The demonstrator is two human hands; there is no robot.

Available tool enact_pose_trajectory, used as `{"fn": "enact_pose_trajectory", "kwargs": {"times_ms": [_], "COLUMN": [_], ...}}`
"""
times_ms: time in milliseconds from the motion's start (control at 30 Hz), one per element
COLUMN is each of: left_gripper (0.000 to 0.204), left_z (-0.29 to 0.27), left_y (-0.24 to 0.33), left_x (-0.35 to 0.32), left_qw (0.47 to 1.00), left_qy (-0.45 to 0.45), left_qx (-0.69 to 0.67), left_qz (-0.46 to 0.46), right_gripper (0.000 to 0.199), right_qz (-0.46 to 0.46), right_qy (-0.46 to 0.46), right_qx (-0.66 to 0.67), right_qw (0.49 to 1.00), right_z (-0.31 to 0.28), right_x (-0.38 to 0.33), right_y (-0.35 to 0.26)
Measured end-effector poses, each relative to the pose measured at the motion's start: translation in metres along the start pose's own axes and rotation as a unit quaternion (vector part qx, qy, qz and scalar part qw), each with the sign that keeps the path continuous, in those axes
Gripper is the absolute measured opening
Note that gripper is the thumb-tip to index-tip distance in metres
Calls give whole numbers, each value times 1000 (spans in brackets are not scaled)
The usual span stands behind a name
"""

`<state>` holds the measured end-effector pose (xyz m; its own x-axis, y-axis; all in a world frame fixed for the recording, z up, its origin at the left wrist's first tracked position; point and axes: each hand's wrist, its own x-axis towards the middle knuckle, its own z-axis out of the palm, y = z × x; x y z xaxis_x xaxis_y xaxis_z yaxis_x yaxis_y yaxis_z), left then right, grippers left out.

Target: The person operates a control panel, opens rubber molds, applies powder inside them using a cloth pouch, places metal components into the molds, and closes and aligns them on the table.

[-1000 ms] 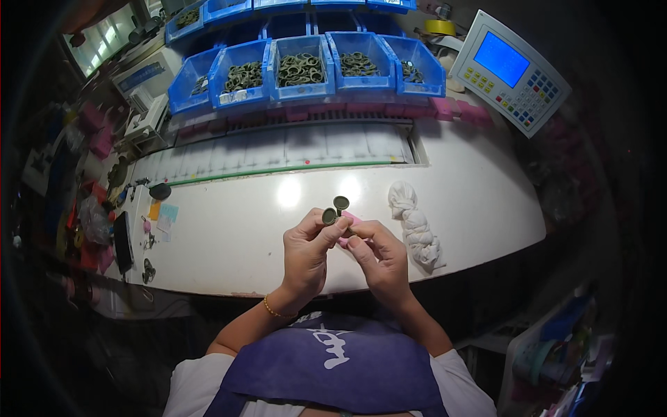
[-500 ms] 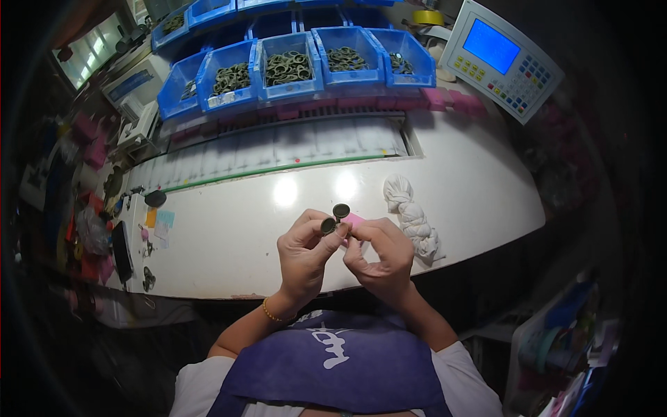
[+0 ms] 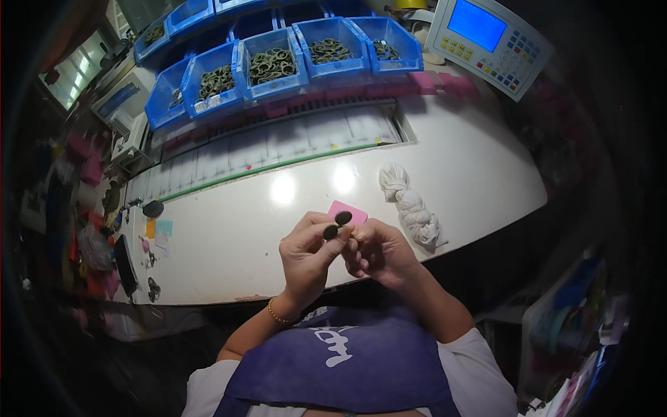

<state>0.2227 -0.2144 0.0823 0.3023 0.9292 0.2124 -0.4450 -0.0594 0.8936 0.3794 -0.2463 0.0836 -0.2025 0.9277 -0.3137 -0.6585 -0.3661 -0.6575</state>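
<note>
In the head view, the whole scene sits lower and larger in the frame than a second ago: the row of blue plastic bins point(image 3: 271, 66) holding dark rings has slid from the top centre toward the upper left, and the grey control panel with a blue screen point(image 3: 486, 42) now fills the upper right corner. The hands themselves have hardly changed their pose.

At the frame's centre, above the near edge of the white tabletop point(image 3: 229, 236), the left hand point(image 3: 309, 254) is pinched shut on a small dark oval disc point(image 3: 331, 232). The right hand point(image 3: 379, 250) is closed too, its fingertips meeting the left's; a second small dark disc point(image 3: 343, 217) stands just above them, though which hand holds it is hard to tell. A pink square pad point(image 3: 351, 210) lies on the tabletop just behind, partly hidden by the fingers. A twisted white cloth point(image 3: 411, 205) lies to the right. Clutter at the left rim is too dark and bent to make out.
</note>
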Motion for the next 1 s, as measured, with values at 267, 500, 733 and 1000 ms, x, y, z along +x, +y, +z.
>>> {"fn": "enact_pose_trajectory", "kwargs": {"times_ms": [267, 500, 733, 1000], "left_gripper": [22, 23, 22, 25], "left_z": [-9, -5, -2, 2], "left_y": [13, 23, 32, 33], "left_x": [3, 0, 2, 2], "left_qw": [951, 908, 896, 920], "left_qy": [61, 69, 62, 80], "left_qx": [-165, -244, -285, -247], "left_qz": [-254, -333, -335, -294], "right_gripper": [21, 17, 27, 27], "right_qz": [-113, -215, -258, -580], "right_qy": [-103, -45, -6, 90], "right_qx": [-627, -752, -732, -580], "right_qw": [763, 622, 630, 564], "right_z": [-42, -59, -51, 25], "right_x": [-26, -7, -12, -11], "right_y": [93, 151, 137, 4]}}
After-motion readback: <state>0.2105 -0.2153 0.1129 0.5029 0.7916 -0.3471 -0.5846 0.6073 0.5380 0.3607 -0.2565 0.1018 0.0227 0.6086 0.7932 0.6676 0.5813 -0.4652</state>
